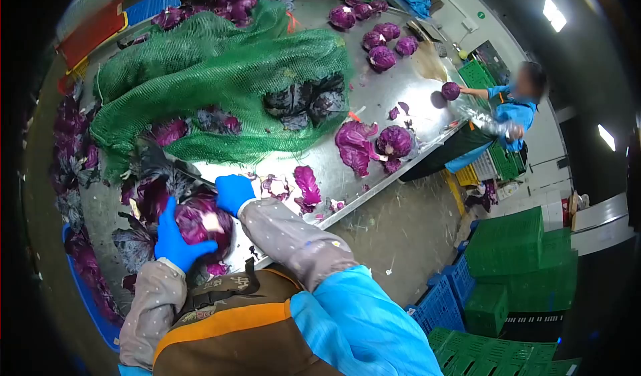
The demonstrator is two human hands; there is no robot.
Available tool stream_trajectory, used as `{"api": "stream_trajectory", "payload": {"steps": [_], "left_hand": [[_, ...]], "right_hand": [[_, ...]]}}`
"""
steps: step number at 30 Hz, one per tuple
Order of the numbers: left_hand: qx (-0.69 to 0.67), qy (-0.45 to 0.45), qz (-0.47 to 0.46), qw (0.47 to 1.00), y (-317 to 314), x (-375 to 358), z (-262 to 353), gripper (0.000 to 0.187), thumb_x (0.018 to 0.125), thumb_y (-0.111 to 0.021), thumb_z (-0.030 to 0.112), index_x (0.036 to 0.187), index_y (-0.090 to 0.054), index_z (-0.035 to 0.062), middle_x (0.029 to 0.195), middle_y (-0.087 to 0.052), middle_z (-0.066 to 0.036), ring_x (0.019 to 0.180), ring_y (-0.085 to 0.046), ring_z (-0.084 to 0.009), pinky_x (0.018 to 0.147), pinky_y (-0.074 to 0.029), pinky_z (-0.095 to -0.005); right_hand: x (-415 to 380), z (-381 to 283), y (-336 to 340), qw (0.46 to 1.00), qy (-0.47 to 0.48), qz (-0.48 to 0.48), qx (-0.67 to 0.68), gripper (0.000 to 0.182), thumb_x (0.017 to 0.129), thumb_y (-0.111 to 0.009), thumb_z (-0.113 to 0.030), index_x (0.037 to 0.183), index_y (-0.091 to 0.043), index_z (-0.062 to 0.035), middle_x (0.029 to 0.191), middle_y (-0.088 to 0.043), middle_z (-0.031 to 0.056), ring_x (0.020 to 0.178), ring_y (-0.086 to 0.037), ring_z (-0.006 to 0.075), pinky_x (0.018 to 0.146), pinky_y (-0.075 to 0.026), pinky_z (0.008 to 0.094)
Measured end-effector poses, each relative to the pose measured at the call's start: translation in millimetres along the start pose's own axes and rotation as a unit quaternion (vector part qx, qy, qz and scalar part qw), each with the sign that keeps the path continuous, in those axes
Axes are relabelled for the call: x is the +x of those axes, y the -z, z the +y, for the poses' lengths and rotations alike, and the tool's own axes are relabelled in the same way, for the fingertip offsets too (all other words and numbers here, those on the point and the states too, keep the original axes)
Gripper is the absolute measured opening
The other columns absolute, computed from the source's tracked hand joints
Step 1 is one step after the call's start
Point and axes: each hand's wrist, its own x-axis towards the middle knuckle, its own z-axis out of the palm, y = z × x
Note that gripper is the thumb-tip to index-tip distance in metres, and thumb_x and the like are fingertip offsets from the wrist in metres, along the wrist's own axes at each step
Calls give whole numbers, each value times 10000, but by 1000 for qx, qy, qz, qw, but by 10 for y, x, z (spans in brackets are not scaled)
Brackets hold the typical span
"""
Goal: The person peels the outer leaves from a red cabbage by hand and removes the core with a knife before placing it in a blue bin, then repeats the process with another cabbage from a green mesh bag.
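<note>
Blue gloves cover both of my hands. My left hand point(176, 237) lies against the near left side of a red cabbage point(205, 224), thumb spread from the fingers, and the cabbage's pale cut stem faces up. At the cabbage's upper right, my right hand point(234, 193) is closed in a fist; a dark blade-like edge runs from it toward the upper left, partly hidden. Dark outer leaves point(133, 246) lie left of the cabbage. Beyond, a green mesh sack point(220, 76) holds dark cabbages point(304, 102). Loose purple leaves point(307, 186) are to the right of my right hand.
The metal table point(374, 102) bears a trimmed cabbage point(395, 140) and several more at its far end. A person point(517, 112) at the right edge touches a cabbage point(451, 91). Green crates point(505, 242) stand lower right; a blue tub point(87, 296) of leaves is at left.
</note>
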Motion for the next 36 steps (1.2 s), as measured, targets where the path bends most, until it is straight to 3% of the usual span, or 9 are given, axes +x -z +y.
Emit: {"api": "stream_trajectory", "payload": {"steps": [4, 9, 12, 14, 15, 19, 29, 33, 36], "left_hand": [[-66, -103, -2, 992, 88, -217, -259, 1366, 397, -958, 394, 1463, -201, -3, 1372, -390, -195, 1249, -426, -335, 1064, -355, -443], [-390, 50, -72, 917, 431, -428, -710, 1085, 660, -862, 119, 1498, -178, 40, 1477, -339, -169, 1308, -423, -297, 1106, -346, -416], [-179, -17, 140, 974, -135, -358, -499, 1098, 565, -914, 275, 1423, -297, -22, 1333, -460, -182, 1228, -475, -296, 1067, -382, -424], [-66, 51, 106, 991, 1, -172, 27, 1172, 483, -928, 388, 1403, -334, -28, 1344, -436, -216, 1221, -467, -324, 1060, -375, -422], [-119, 67, 14, 991, 142, -37, 113, 1185, 478, -926, 415, 1400, -334, -36, 1350, -432, -228, 1236, -459, -333, 1064, -367, -426], [-11, 66, -15, 998, 137, 34, -113, 1219, 484, -910, 473, 1423, -307, -16, 1374, -409, -263, 1278, -421, -380, 1082, -340, -443], [-28, 95, -67, 993, 201, 148, -174, 1244, 503, -900, 501, 1443, -264, -9, 1398, -372, -258, 1305, -387, -379, 1099, -322, -445], [-35, 117, -68, 990, 203, 214, -213, 1251, 497, -887, 536, 1443, -264, 6, 1374, -393, -277, 1284, -410, -394, 1080, -350, -450], [-13, 89, -97, 991, 250, 229, -201, 1293, 472, -869, 598, 1444, -259, 2, 1361, -400, -302, 1275, -418, -420, 1062, -375, -456]], "right_hand": [[-142, -71, 55, 999, -27, 21, 30, 245, 771, -669, -289, 906, -640, -87, 862, -665, 201, 831, -650, 386, 726, -504, 483], [-647, 86, -118, 996, -62, -6, 69, 312, 806, -646, -351, 937, -634, -68, 858, -661, 207, 852, -644, 390, 751, -504, 477], [-682, 134, 121, 991, -87, -63, 85, 485, 722, -723, -430, 1059, -674, -85, 1008, -687, 172, 947, -658, 335, 825, -518, 427], [-563, 249, -10, 980, -87, -16, 180, 516, 729, -741, -384, 1117, -632, -62, 977, -698, 162, 934, -671, 308, 814, -522, 415], [-592, 190, -38, 974, -36, 134, 182, 566, 758, -733, -386, 1220, -580, -97, 932, -698, 152, 824, -678, 272, 723, -524, 386], [-1101, -130, 557, 988, 72, 64, 120, 520, 878, -623, -425, 1314, -525, -160, 689, -645, 88, 512, -578, 225, 530, -459, 338], [-1300, 43, 498, 992, 91, -79, 47, 336, 947, -506, -439, 1120, -589, -163, 663, -659, 87, 630, -665, 301, 551, -486, 392], [-1316, 70, 68, 949, 76, 23, 305, 351, 963, -493, -426, 955, -633, -104, 669, -641, 122, 639, -658, 325, 571, -482, 399], [-1340, 101, 268, 968, 74, -29, 238, 371, 969, -480, -425, 925, -642, -94, 683, -638, 140, 658, -655, 347, 588, -491, 408]]}}
